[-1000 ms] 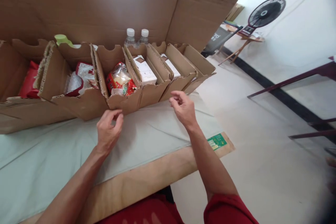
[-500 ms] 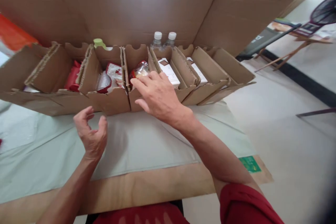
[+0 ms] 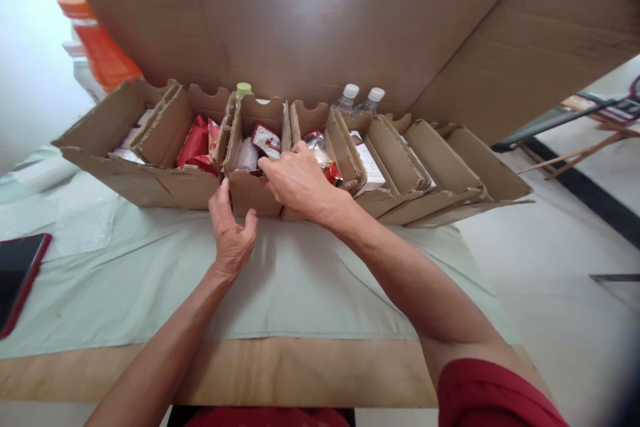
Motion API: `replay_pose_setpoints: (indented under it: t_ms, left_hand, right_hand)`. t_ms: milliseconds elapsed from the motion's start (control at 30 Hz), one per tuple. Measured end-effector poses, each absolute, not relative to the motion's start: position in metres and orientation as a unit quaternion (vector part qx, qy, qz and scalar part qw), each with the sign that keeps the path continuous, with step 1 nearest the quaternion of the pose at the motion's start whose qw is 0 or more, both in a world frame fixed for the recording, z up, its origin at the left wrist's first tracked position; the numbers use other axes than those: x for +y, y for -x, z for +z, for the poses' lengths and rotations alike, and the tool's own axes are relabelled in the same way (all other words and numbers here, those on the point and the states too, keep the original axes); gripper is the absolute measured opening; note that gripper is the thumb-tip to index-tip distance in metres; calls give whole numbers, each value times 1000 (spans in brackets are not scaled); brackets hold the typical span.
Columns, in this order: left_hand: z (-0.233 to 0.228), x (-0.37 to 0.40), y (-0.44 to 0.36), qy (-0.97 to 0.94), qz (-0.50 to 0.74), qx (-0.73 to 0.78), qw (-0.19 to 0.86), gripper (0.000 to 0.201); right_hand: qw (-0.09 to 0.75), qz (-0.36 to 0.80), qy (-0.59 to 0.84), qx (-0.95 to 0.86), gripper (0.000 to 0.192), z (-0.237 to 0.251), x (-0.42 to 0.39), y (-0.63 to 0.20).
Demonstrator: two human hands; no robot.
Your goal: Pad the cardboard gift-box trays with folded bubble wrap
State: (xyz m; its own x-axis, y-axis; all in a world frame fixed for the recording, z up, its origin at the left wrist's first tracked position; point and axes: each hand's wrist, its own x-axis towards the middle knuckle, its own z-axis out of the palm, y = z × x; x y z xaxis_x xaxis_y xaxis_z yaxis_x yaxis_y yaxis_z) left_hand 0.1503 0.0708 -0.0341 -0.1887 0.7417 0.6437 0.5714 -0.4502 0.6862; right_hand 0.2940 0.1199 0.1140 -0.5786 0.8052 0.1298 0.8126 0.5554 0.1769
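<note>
Right hand (image 3: 299,181) has moved from the table edge onto the cardboard divider box (image 3: 260,195), fingers curled over its front wall by the snack packets (image 3: 265,141); left hand (image 3: 231,235), half-open, now touches the front, gripping nothing.

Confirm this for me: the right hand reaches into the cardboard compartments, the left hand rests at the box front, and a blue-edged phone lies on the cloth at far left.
One detail is off: the phone has a red edge, not blue, as the head view shows. The rest holds: the right hand reaches into the cardboard compartments, the left hand is at the box front, and the phone lies on the cloth at far left.
</note>
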Motion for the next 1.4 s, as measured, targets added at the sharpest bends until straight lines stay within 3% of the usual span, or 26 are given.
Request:
replay_pose_setpoints:
  t_ms: [133,300,467,633,733,900,1067,1133,1200,1300,1400]
  left_hand:
    - [-24,62,-137,-655,533,529,86,74]
    - [-23,11,-105,-659,497,549,135,57]
    - [-33,-53,-81,-616,461,587,252,37]
    - [-43,-86,-37,-577,471,627,229,31]
    - [-48,-92,-4,-512,506,665,200,40]
    - [-54,-102,19,-408,543,690,251,58]
    - [-60,-114,2,-475,510,660,280,58]
    - [-62,-119,-4,-515,486,649,277,53]
    - [-61,-122,-7,-544,474,630,286,50]
    - [-54,-122,-13,-548,484,600,324,54]
    - [-48,-115,-24,-529,500,580,367,56]
  right_hand:
    - [36,-120,470,-874,20,118,109,-294]
    - [152,-151,395,-893,29,133,84,-253]
    - [89,-120,393,-907,25,123,108,-180]
    - [78,-89,383,-916,27,116,97,-157]
    - [95,-92,326,-936,26,122,38,-177]
    - [121,-36,260,-957,27,128,-62,-257]
    - [286,-106,466,-830,25,110,-103,-348]
    - [357,-126,543,-750,38,94,-119,-371]
    - [371,-64,581,-722,54,72,-136,-380]
    - [325,89,575,-745,69,33,-151,-368]
    - [326,153,571,-738,61,1,-143,-341]
